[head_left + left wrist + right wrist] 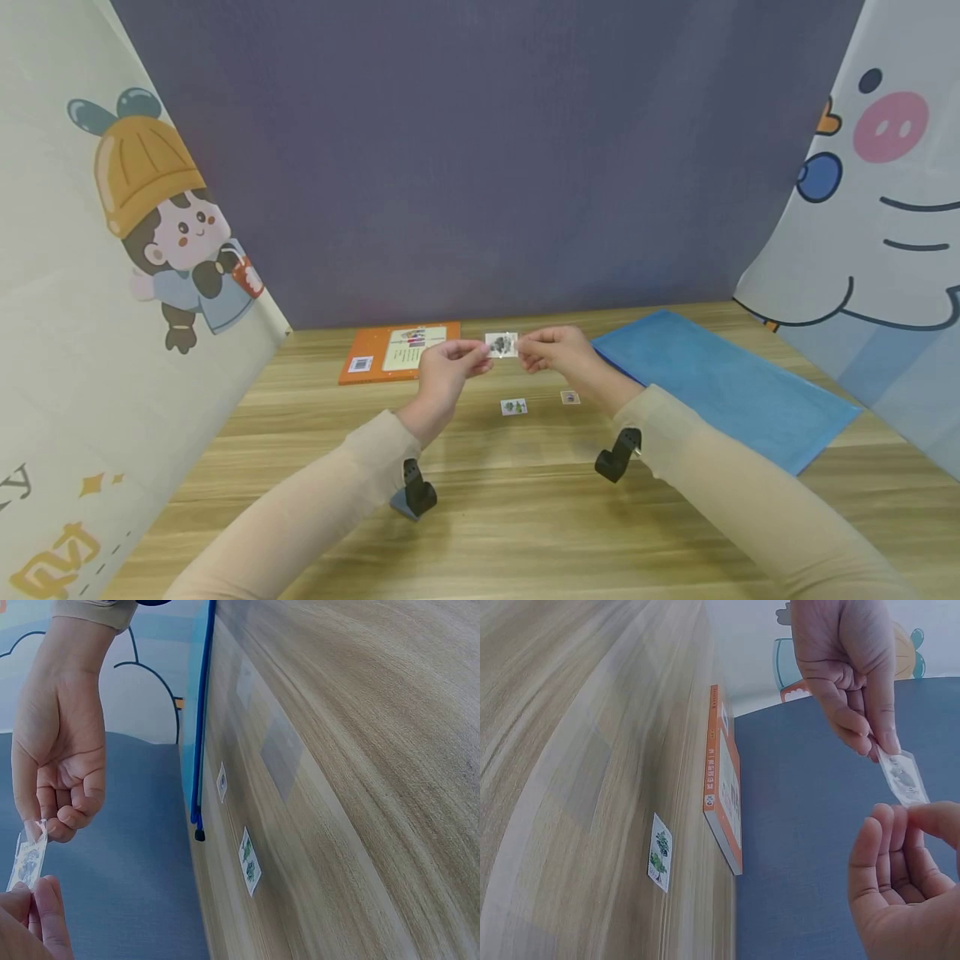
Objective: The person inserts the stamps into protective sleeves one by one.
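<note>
A small stamp with a dark grey picture is held up above the table, between both hands. My left hand pinches its left edge with thumb and fingertips, and my right hand pinches the opposite edge. In the right wrist view the stamp shows a clear, shiny plastic margin around it. Below the hands, a stamp with green trees lies flat on the wooden table. To its right lies a smaller stamp with a dark picture.
An orange book lies at the back left, behind my left hand. On the right is a large blue zip folder, partly behind my right forearm. Faint translucent grey rectangles show on the tabletop. A dark blue-grey panel rises along the back.
</note>
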`<control>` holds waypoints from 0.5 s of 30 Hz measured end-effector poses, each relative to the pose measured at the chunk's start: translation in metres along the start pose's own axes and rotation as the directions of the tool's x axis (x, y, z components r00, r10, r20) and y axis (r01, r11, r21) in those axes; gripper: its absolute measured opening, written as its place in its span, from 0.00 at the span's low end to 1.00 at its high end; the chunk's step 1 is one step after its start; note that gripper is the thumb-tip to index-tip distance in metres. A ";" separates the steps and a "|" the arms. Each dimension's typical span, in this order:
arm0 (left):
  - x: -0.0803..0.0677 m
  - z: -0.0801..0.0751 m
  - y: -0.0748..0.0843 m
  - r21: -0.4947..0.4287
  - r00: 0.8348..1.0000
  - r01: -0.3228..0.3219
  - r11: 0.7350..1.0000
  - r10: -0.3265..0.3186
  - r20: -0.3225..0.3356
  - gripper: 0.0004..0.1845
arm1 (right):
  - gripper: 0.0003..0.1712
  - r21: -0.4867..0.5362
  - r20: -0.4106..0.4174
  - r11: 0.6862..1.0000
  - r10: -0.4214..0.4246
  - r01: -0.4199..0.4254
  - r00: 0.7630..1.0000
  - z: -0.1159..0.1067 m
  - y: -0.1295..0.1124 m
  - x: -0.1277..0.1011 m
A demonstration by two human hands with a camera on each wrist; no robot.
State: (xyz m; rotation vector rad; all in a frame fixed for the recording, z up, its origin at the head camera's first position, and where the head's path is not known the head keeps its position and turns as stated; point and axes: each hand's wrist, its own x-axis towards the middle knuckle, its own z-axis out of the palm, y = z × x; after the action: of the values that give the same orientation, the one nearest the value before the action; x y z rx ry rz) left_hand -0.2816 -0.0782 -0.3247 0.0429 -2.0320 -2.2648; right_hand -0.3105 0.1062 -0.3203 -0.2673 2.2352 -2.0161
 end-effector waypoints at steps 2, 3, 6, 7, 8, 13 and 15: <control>0.000 0.000 0.000 0.006 1.000 0.002 1.000 -0.002 0.001 0.08 | 0.17 0.000 0.002 1.000 0.003 -0.003 1.000 0.000 0.000 0.000; 0.000 0.000 0.000 0.009 1.000 0.002 1.000 -0.002 0.001 0.08 | 0.17 0.001 0.003 1.000 0.003 -0.003 1.000 0.000 0.001 0.000; -0.001 0.000 0.000 0.011 1.000 0.002 1.000 -0.002 0.004 0.08 | 0.17 -0.003 0.005 1.000 0.008 -0.008 1.000 0.000 0.000 0.000; -0.001 0.000 0.000 0.010 1.000 0.001 1.000 -0.001 0.006 0.08 | 0.17 -0.003 0.006 1.000 0.009 -0.009 1.000 0.000 0.000 0.001; -0.001 0.000 0.000 0.009 1.000 0.001 1.000 -0.001 0.007 0.08 | 0.17 -0.002 0.007 1.000 0.009 -0.009 1.000 0.000 0.000 0.001; 0.000 -0.001 0.000 0.010 1.000 0.000 1.000 0.000 0.014 0.09 | 0.16 -0.008 0.016 1.000 0.017 -0.017 1.000 0.000 0.001 -0.001; 0.000 -0.001 -0.001 0.017 1.000 0.003 1.000 -0.003 0.016 0.09 | 0.16 -0.012 0.022 1.000 0.018 -0.018 1.000 0.001 0.001 -0.001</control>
State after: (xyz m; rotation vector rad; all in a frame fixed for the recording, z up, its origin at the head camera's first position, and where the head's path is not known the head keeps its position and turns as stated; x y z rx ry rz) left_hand -0.2815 -0.0794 -0.3255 0.0292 -2.0605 -2.2564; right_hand -0.3092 0.1060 -0.3216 -0.2680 2.2286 -1.9823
